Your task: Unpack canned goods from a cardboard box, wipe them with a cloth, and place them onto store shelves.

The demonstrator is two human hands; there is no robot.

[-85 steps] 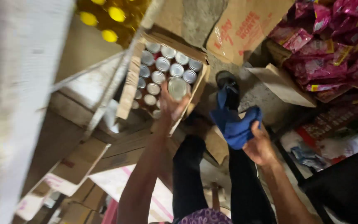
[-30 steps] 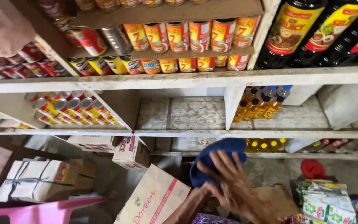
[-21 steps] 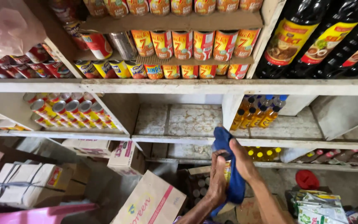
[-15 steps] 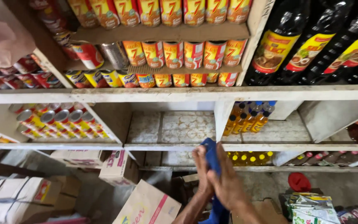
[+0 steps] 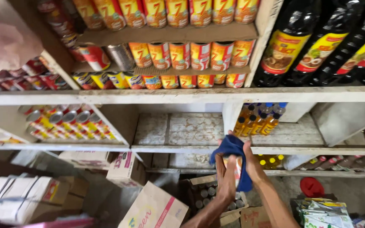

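Observation:
My left hand (image 5: 227, 179) rises from the bottom centre and grips an orange-labelled can (image 5: 238, 167), which is mostly hidden. My right hand (image 5: 252, 164) presses a blue cloth (image 5: 232, 147) over the top and right side of that can. Both hands are in front of the middle shelf's front edge (image 5: 178, 148), just right of a bare compartment (image 5: 178, 128) with ring marks on its floor. Below the hands an open cardboard box (image 5: 199, 182) holds several silver-topped cans (image 5: 210, 192).
Rows of orange cans (image 5: 191, 55) fill the upper shelves. Dark sauce bottles (image 5: 317, 42) stand at the upper right. Small yellow oil bottles (image 5: 258, 120) sit right of a white divider. Striped cans (image 5: 68, 122) lie at left, with cardboard boxes (image 5: 125, 169) and packets (image 5: 322, 213) on the floor.
Earlier I reached down into the box of cans. The view then swung up to the shelves, and both hands with the can and cloth have risen slightly toward the middle shelf.

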